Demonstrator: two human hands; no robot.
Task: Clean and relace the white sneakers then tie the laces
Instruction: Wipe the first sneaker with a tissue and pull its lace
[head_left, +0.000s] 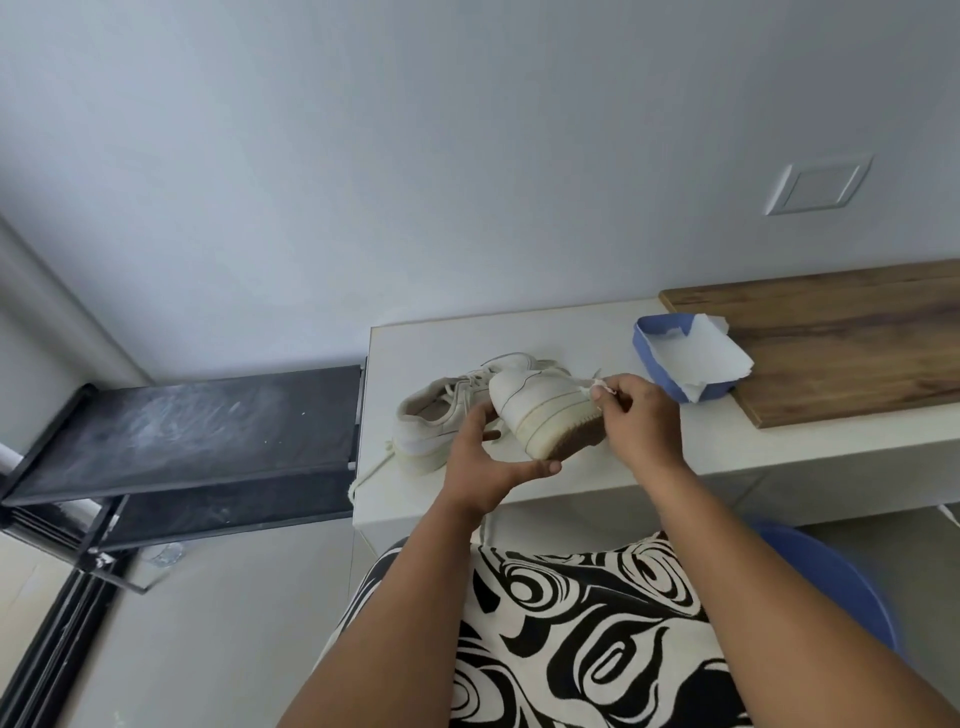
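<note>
Head camera looks down on one white sneaker (540, 410) tipped on its side above the tabletop (571, 478), brown sole turned toward the person, so that the side wall and midsole face up where a wipe can reach them. The left hand (483, 462) cradles this shoe from below and from the heel side, fingers spread wide and curved around it, thumb stretched along the lower edge of the sole; that grip seems meant to steady the shoe against rubbing. The right hand (631, 415) pinches a small white wipe (592, 385) against the toe end, fingers bunched tight on it, which suggests the cleaning step is under way and relacing not yet begun. Just behind and to the left, touching or nearly touching the held shoe, the second sneaker (431, 421) rests on the tabletop with its laces in, one loose lace (371, 470) trailing over the near edge. Beyond the right hand, a blue box (649, 353) with white paper sticking out sits partly on a wooden board (831, 353), near enough to reach easily. Left of the tabletop stands a dark shelf rack (208, 431).
</note>
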